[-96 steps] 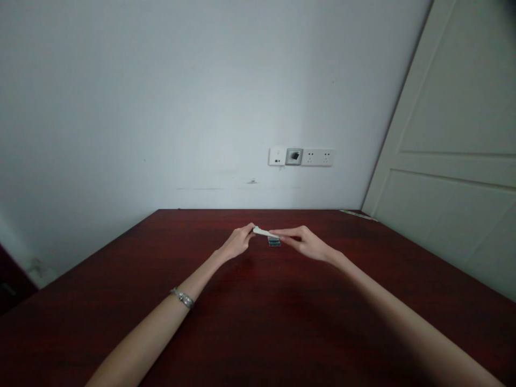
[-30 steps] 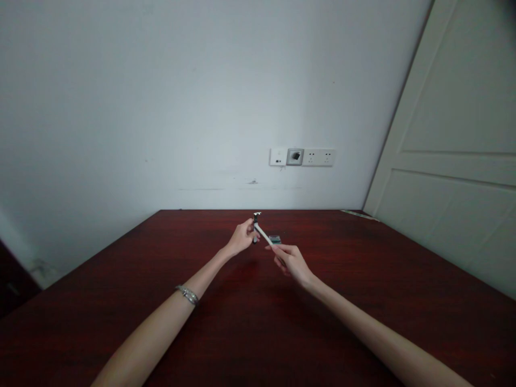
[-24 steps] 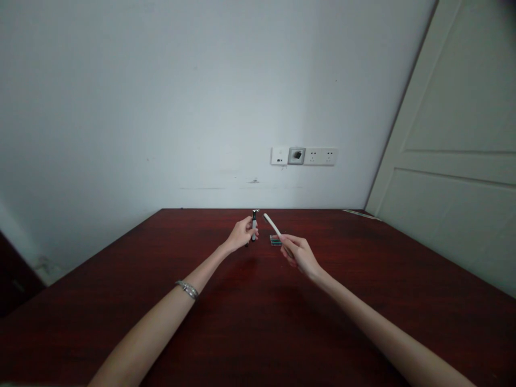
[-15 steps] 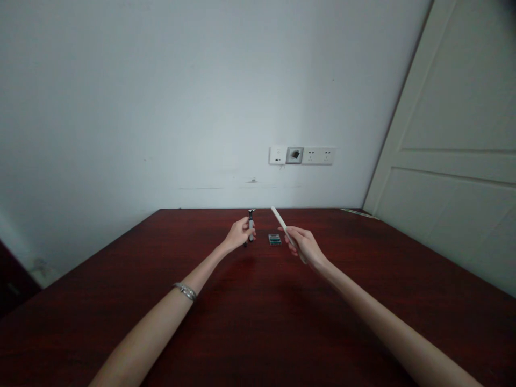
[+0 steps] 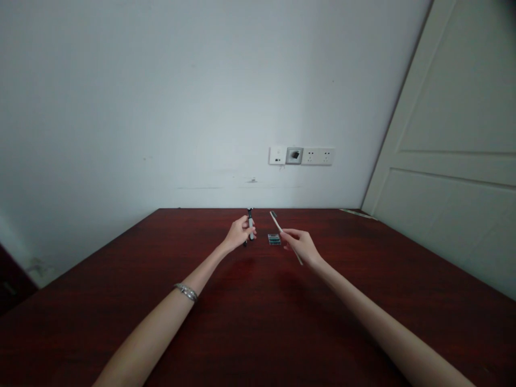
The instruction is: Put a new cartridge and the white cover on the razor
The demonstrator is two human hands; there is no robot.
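My left hand (image 5: pixel 238 234) is closed round a razor (image 5: pixel 250 228) with a grey and black handle, its head pointing toward the wall. A small dark tip (image 5: pixel 245 244) shows just below these fingers; what it belongs to is hidden. In my right hand (image 5: pixel 301 245) is a toothbrush (image 5: pixel 276 221) with a slim pale handle and dark bristles. It slants up to the left, and its lower end sticks out under the palm. Between the two hands, a small clear case (image 5: pixel 274 239) with dark green contents lies flat on the table.
The dark red wooden table (image 5: pixel 242 333) reaches to a white wall (image 5: pixel 209 107) with sockets (image 5: pixel 318 156) on it. A pale panelled door (image 5: pixel 455 161) stands along the right side. A thin strip (image 5: pixel 358 214) lies at the table's far right edge.
The toothbrush has turned in my right hand, so its dark bristles now show from the side and its handle looks thinner. The razor's head has tilted slightly; the case stays put.
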